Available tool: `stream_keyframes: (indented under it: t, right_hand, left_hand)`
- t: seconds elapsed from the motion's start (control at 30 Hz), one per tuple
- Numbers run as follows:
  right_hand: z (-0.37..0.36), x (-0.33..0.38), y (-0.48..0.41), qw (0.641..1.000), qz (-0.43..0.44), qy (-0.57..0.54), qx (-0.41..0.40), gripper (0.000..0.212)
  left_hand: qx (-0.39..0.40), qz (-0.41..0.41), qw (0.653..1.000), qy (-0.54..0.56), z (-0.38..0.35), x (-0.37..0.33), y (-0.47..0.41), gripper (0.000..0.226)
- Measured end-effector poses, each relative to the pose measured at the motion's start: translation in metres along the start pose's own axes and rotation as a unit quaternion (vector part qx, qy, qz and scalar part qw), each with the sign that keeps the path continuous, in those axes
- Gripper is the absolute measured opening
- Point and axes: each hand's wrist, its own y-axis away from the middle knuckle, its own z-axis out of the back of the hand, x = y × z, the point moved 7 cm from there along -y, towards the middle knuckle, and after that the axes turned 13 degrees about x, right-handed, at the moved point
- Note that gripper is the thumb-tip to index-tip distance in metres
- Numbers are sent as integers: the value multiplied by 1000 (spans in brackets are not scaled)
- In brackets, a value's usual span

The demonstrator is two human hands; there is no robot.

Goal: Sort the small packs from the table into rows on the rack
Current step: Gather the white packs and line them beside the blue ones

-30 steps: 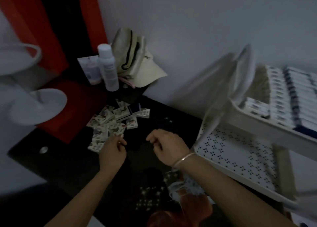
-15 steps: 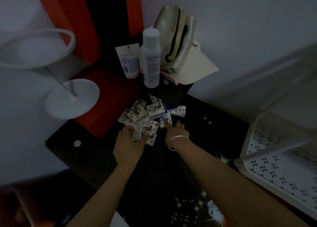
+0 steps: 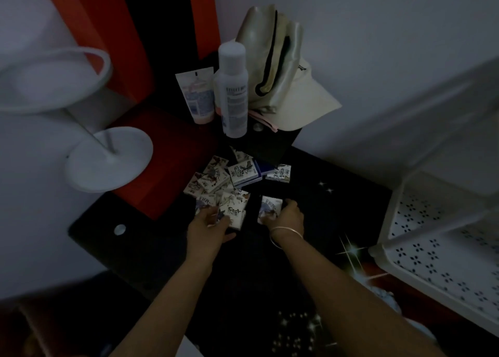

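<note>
Several small white packs with dark drawings lie in a heap point(image 3: 225, 177) on the black glossy table point(image 3: 151, 238). My left hand point(image 3: 208, 225) rests at the heap's near edge, fingers closed on a pack point(image 3: 232, 211) there. My right hand point(image 3: 283, 216), with a thin bangle on the wrist, grips one separate pack point(image 3: 270, 207) just right of the heap. The white perforated rack point(image 3: 421, 251) stands at the right; only its lower shelf shows here, with no packs on the visible part.
Behind the heap stand a white bottle point(image 3: 233, 92), a tube point(image 3: 197, 94) and a cream cap point(image 3: 280, 70) against the wall. A white round stand point(image 3: 108, 159) sits on a red surface point(image 3: 167, 151) at the left.
The view swung left, away from the rack's filled upper shelf. Both hands reached forward into the heap; my right hand pulled one pack aside, and my left closed on another.
</note>
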Motion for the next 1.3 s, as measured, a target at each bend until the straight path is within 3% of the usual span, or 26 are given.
stream_keyframes:
  t: [0.07,0.27,0.4,0.47,0.63,0.73,0.93,1.13,1.3]
  right_hand:
    - [2,-16,1,999,-11,-35,14,70]
    - [43,-32,45,994,53,-73,61,44]
    - [109,-9,113,987,151,15,52,39]
    - [142,11,155,973,218,58,50,44]
    - [242,41,252,937,324,118,-61,33]
    - [299,37,289,935,311,107,-134,19]
    - [392,17,318,922,282,83,-251,29]
    - [449,13,299,921,216,113,-303,39]
    - [466,24,267,934,152,174,-272,42]
  left_hand:
    - [26,-3,999,40,-7,-5,13,32]
    - [79,-60,994,52,-30,-47,52,24]
    - [133,-141,980,48,-75,-100,82,20]
    - [173,-184,966,55,-106,-131,99,23]
    - [303,-312,899,48,-194,-207,158,24]
    - [339,-351,871,56,-240,-241,186,27]
    - [369,-381,848,13,-319,-284,207,20]
    - [373,-396,837,-58,-367,-293,197,16]
    - [347,-401,830,-173,-390,-299,176,16]
